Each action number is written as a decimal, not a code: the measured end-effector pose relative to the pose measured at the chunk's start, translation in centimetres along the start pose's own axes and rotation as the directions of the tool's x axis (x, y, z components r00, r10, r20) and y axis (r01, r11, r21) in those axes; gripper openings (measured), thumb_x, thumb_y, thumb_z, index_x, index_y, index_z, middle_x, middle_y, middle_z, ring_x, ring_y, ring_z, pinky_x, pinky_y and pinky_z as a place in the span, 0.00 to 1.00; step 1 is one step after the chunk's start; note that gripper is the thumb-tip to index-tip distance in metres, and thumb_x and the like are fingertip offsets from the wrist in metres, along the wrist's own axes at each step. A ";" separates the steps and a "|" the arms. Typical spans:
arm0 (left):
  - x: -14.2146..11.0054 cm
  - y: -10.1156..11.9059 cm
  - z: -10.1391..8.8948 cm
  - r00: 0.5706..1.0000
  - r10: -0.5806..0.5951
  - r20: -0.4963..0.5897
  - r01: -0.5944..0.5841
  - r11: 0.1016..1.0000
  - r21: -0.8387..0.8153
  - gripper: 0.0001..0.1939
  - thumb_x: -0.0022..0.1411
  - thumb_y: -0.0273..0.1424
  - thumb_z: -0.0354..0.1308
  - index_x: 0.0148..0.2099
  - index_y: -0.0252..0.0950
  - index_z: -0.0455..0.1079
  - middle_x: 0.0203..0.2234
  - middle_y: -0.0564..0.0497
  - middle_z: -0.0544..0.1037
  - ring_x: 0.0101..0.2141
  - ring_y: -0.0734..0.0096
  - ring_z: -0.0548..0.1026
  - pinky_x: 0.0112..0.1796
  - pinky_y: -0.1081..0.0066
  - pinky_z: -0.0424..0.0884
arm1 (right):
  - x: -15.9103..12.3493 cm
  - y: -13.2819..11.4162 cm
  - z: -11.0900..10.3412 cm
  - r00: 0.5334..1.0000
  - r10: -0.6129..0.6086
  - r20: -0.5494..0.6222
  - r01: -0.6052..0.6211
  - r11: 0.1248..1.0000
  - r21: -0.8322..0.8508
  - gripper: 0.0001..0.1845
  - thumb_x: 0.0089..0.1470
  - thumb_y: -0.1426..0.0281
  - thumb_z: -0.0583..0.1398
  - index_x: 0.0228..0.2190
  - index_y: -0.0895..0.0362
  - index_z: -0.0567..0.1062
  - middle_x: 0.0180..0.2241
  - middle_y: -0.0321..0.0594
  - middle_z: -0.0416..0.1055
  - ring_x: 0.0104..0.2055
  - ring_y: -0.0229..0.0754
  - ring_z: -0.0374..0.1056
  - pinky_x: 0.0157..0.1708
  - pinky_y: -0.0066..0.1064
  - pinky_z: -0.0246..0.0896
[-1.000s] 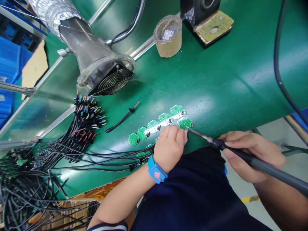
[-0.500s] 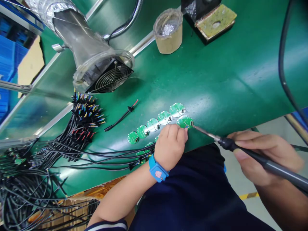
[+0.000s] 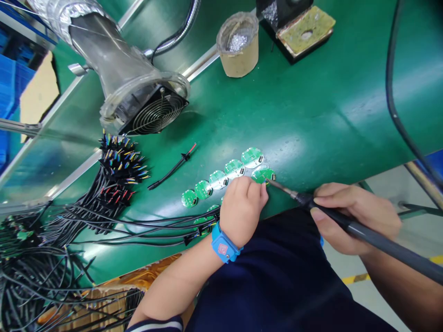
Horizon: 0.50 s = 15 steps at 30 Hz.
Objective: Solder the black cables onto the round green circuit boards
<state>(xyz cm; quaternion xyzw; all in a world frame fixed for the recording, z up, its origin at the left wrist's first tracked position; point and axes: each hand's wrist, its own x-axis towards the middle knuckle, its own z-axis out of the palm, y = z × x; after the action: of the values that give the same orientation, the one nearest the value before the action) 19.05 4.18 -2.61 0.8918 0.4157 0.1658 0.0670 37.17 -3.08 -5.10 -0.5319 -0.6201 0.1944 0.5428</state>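
Observation:
My right hand (image 3: pixel 356 216) grips a black soldering iron (image 3: pixel 332 214) like a pen. Its tip meets or nearly meets the near side of a round green circuit board (image 3: pixel 262 174). Beside that board, my left hand (image 3: pixel 242 210) is closed, with a bit of blue wire showing at the fingertips; the rest of its hold is hidden by the knuckles. Black cables (image 3: pixel 166 222) run from the left to this hand. Behind it lies a slanting row of similar round boards (image 3: pixel 218 180). More boards (image 3: pixel 202 226) sit partly covered under the cables.
A fume extractor with a fan (image 3: pixel 161 110) stands at the upper left. Farther back are a tub of solder scraps (image 3: pixel 238 57) and a soldering stand with a yellow sponge (image 3: pixel 306 32). Bundled cables (image 3: pixel 114 180) fill the left; one short cable (image 3: pixel 171 168) lies alone.
The soldering iron's tip has shifted left, from the connector at the board's right edge to its near side by my left fingertips. My left hand stays almost in place.

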 end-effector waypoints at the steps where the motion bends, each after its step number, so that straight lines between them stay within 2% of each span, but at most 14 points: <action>1: 0.1 0.1 -0.1 0.999 -0.037 0.011 0.037 0.999 -0.016 0.09 0.62 0.27 0.50 0.29 0.33 0.64 0.26 0.48 0.69 0.30 0.69 0.66 0.33 0.68 0.66 | 0.1 -0.1 0.0 1.000 -0.017 0.019 0.017 1.000 0.000 0.16 0.37 0.79 0.62 0.32 0.56 0.70 0.24 0.36 0.67 0.25 0.40 0.68 0.20 0.32 0.64; 6: 1.1 0.4 -0.7 0.970 -0.212 0.119 0.226 0.967 -0.120 0.08 0.60 0.26 0.54 0.27 0.33 0.63 0.26 0.49 0.66 0.30 0.69 0.66 0.33 0.68 0.66 | 0.4 -0.5 -0.2 0.995 -0.049 0.082 0.055 0.996 -0.072 0.14 0.39 0.78 0.62 0.33 0.56 0.70 0.24 0.36 0.68 0.25 0.38 0.68 0.21 0.30 0.64; 9: 1.5 0.3 -1.1 0.952 -0.256 0.169 0.285 0.942 -0.180 0.08 0.58 0.25 0.56 0.26 0.33 0.63 0.26 0.50 0.65 0.31 0.69 0.67 0.33 0.67 0.67 | 0.3 -0.8 -0.3 0.999 0.041 0.011 -0.040 0.999 -0.017 0.13 0.40 0.77 0.62 0.32 0.56 0.70 0.24 0.36 0.68 0.24 0.38 0.68 0.20 0.30 0.64; 12: 1.7 0.1 -1.2 0.942 -0.271 0.197 0.312 0.924 -0.220 0.08 0.57 0.25 0.56 0.26 0.34 0.63 0.26 0.51 0.65 0.30 0.70 0.67 0.33 0.67 0.67 | 0.2 -0.9 -0.3 0.979 0.190 -0.069 -0.189 0.982 0.022 0.11 0.40 0.76 0.62 0.31 0.54 0.70 0.25 0.37 0.69 0.23 0.38 0.67 0.20 0.32 0.64; 15: 1.8 0.0 -1.2 0.936 -0.278 0.214 0.324 0.920 -0.222 0.08 0.57 0.25 0.56 0.26 0.34 0.63 0.25 0.51 0.65 0.30 0.70 0.67 0.33 0.67 0.67 | 0.5 -0.7 -0.1 0.978 0.206 -0.036 -0.205 0.978 0.030 0.11 0.40 0.75 0.62 0.30 0.54 0.70 0.24 0.36 0.69 0.23 0.38 0.67 0.19 0.32 0.63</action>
<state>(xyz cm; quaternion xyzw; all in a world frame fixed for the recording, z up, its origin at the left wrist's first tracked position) 19.72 5.51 -1.08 0.8121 0.5159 0.1248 0.2424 37.05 -2.95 -4.24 -0.5899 -0.5484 0.2471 0.5387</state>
